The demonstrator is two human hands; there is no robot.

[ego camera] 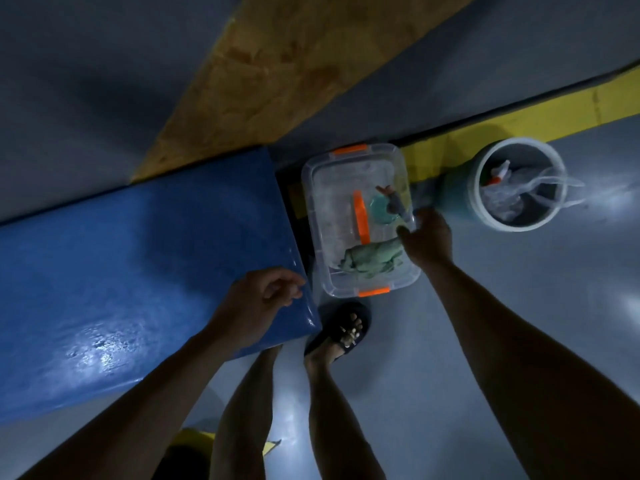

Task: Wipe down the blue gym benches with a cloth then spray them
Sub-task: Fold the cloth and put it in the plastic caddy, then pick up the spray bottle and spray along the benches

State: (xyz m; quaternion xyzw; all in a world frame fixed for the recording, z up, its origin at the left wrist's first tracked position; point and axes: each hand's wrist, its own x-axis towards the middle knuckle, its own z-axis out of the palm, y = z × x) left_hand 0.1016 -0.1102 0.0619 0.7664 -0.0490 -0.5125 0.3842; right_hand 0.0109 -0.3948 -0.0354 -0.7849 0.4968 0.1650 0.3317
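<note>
Step in hand: fetching the cleaning gear, by my reading; nothing suggests the wiping has begun.
Right hand (427,237): reaches down over the right rim of the clear plastic bin (360,220); fingers point into it, but I cannot tell whether they grip anything.
Left hand (258,306): hovers over the corner of the blue bench (138,258), fingers loosely curled, holding nothing.
Cloth (374,258): green, crumpled, in the near end of the bin, just left of the right hand's fingertips.
Spray bottle (389,202): seems to lie in the bin's far half, beside an orange handle (362,221).
Key relation: the right hand is far nearer the cloth; the bench lies left of the bin.
Bucket (519,185): on the floor right of the bin.
</note>
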